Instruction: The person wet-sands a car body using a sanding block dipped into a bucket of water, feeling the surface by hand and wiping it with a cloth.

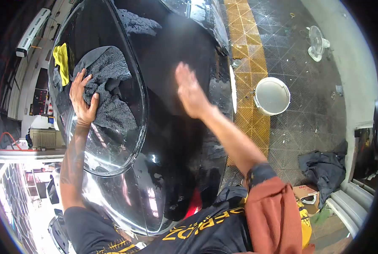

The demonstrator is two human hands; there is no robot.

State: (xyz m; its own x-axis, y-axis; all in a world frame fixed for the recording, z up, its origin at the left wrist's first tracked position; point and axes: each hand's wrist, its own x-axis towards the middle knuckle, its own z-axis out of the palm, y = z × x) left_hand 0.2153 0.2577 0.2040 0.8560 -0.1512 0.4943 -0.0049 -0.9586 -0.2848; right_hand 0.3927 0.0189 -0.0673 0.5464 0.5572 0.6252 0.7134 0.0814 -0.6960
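My left hand (84, 98) lies flat with its fingers spread on a dark grey towel (113, 63). The crumpled towel rests on the wet window glass (108, 150) of a black car. Over the dark body panel (163, 55) beside the window is my right hand (190, 91), slightly blurred, its fingers stretched out and nothing in it. Whether its palm touches the panel I cannot tell. A yellow cloth (61, 63) lies on the car just beyond my left hand. Patches of water or foam show on the paint.
A white bucket (272, 96) stands on the grey and yellow tiled floor (250, 51) right of the car. Farther back is a white fan (317, 43) near the wall. Dark fabric (324, 171) and a cardboard box (305, 195) lie at lower right. A rust-coloured cloth (269, 211) hangs by my right arm.
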